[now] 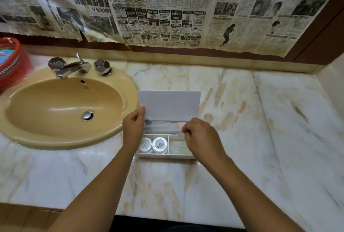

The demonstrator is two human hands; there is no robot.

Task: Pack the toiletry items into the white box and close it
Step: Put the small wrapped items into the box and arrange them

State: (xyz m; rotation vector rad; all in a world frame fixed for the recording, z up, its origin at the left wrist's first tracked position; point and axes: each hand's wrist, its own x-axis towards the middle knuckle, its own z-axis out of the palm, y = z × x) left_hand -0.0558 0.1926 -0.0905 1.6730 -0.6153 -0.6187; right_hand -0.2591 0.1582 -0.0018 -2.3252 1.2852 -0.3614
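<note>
At the centre of the frame the white box [165,155] sits open on the marble counter [260,138], two round wrapped items [159,144] in its near-left compartment; the right hand [202,135] pinches a clear wrapped item [180,134] over the box's right side; the left hand [133,129] grips the raised lid [169,104] at its left edge; left of them lies the tan sink [63,109], with a red basket [11,62] at the far left edge.

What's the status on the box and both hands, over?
Left hand pinching the lid edge, lid upright. Right hand pinching a clear packet over the white box. Two round tins already inside. Nothing blocking.
</note>
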